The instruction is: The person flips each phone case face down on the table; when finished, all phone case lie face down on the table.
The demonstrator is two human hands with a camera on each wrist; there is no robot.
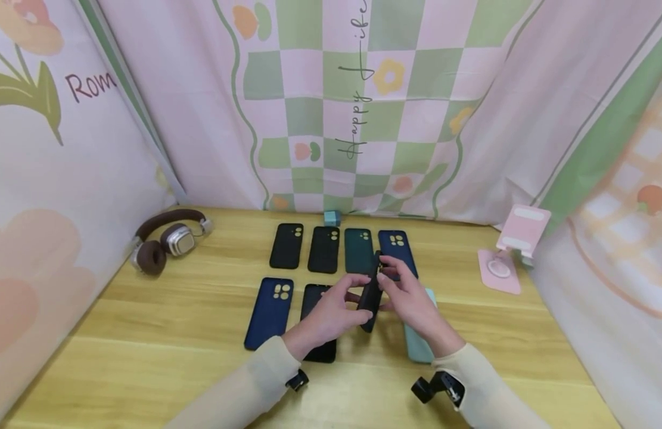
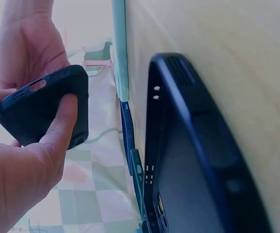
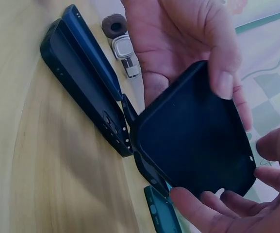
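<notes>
Hands meet mid-table w/ a black soft phone case [image 1: 371, 295] held between them, raised off the yellow wooden table [image 1: 148, 333] & turned edge-on. Left hand [image 1: 331, 313] grips its lower end, thumb and fingers curled round it; right hand [image 1: 411, 301] pinches the upper part. Below lie a navy case [image 1: 270, 313], another black case [image 1: 319, 333] & a mint-green case [image 1: 419, 345]. Brown headphones [image 1: 167, 244] sit far left; pink phone stand [image 1: 510, 253] at right.
</notes>
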